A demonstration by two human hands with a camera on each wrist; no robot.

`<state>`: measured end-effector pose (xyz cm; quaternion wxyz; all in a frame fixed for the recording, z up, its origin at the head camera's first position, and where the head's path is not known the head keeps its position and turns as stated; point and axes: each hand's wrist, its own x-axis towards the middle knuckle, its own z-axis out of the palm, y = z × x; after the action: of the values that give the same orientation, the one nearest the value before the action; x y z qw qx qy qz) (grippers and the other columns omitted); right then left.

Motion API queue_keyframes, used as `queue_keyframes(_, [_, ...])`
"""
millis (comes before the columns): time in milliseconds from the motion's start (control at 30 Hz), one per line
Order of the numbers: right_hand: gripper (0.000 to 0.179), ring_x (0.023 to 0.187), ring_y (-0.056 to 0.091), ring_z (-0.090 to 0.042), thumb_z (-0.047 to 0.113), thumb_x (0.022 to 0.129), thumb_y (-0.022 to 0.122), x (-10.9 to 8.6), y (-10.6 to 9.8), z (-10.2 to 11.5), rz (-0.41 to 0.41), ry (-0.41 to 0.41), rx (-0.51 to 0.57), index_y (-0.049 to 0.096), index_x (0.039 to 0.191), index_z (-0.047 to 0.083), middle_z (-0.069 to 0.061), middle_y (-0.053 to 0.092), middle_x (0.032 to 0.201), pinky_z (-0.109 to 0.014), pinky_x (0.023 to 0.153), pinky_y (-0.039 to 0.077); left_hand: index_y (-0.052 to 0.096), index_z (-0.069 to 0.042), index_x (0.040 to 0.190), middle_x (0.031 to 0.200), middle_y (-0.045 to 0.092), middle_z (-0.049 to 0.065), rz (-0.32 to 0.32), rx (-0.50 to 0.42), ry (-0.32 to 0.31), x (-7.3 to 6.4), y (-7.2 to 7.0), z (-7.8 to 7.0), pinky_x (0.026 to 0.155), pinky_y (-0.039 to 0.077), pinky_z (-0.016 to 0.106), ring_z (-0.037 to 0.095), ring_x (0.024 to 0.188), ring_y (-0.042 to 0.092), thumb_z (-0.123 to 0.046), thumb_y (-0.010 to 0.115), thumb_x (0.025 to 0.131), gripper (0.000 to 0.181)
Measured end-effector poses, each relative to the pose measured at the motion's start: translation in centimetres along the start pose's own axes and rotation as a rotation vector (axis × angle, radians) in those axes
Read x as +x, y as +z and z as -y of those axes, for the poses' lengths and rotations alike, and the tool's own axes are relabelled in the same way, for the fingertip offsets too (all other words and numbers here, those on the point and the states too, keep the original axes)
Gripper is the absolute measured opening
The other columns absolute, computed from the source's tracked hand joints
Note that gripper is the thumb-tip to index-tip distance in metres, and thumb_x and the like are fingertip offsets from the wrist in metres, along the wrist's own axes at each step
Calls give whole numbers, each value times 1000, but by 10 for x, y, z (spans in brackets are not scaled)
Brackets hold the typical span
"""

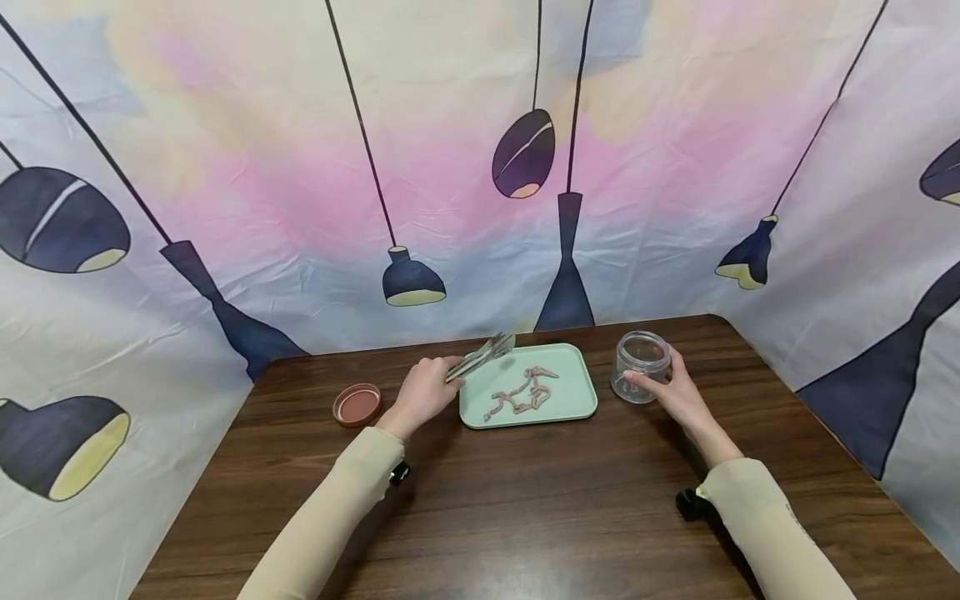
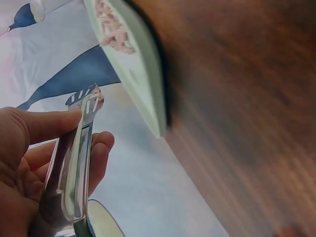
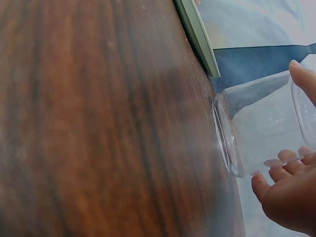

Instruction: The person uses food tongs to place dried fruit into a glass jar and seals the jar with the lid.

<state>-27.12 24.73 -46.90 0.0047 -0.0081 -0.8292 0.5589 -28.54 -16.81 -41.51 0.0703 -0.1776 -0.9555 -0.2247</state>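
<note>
My left hand [image 1: 424,390] grips a pair of metal tongs [image 1: 486,353], thumb on one arm and fingers on the other. Its slotted tips [image 2: 89,102] are close together over the tray's far left corner, with a bit of pink at them. On the pale green tray [image 1: 577,392] lie several thin pinkish strips [image 1: 517,397], like shredded meat. To the tray's right, my right hand [image 1: 681,395] holds a clear lidless jar [image 1: 634,385], with its thumb on the near side and fingers around the far side. The jar stands upright on the table.
A reddish-brown round lid [image 1: 357,405] lies on the dark wooden table [image 1: 510,508], left of my left hand. Behind the table's back edge hangs a cloth [image 1: 465,150] printed with lamps. Small dark devices are strapped at both wrists.
</note>
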Motion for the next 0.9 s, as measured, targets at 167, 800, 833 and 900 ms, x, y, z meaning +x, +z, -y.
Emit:
queue_keyframes(167, [110, 149, 14, -49, 45, 93, 71, 1, 0, 0, 10, 11, 9, -9, 163, 15, -31, 12, 162, -66, 111, 25, 64, -3, 134, 68, 62, 6, -18, -9, 24, 5, -6, -8, 49, 34, 29, 11, 41, 35, -12, 70, 96, 40])
queue_keyframes(800, [111, 147, 14, -51, 46, 95, 68, 1, -1, 2, 45, 25, -24, -16, 161, 15, -35, 9, 160, -67, 110, 25, 62, -5, 138, 44, 42, 0, -41, -18, 139, 23, -18, -55, 44, 28, 25, 11, 36, 24, -16, 68, 98, 42])
queue_keyframes(833, [111, 147, 14, -51, 47, 95, 68, 1, -1, 2, 46, 25, -24, -16, 161, 15, -35, 9, 160, -67, 110, 25, 62, -5, 138, 44, 42, 0, -39, -21, 141, 23, -18, -58, 43, 29, 25, 11, 36, 24, -16, 68, 98, 42])
queue_keyframes(900, [112, 147, 15, -51, 48, 95, 68, 1, -1, 2, 45, 22, -27, -16, 161, 15, -34, 9, 161, -67, 110, 26, 62, -5, 138, 43, 42, 1, -37, -29, 147, 26, -18, -63, 43, 28, 25, 11, 36, 24, -16, 68, 98, 42])
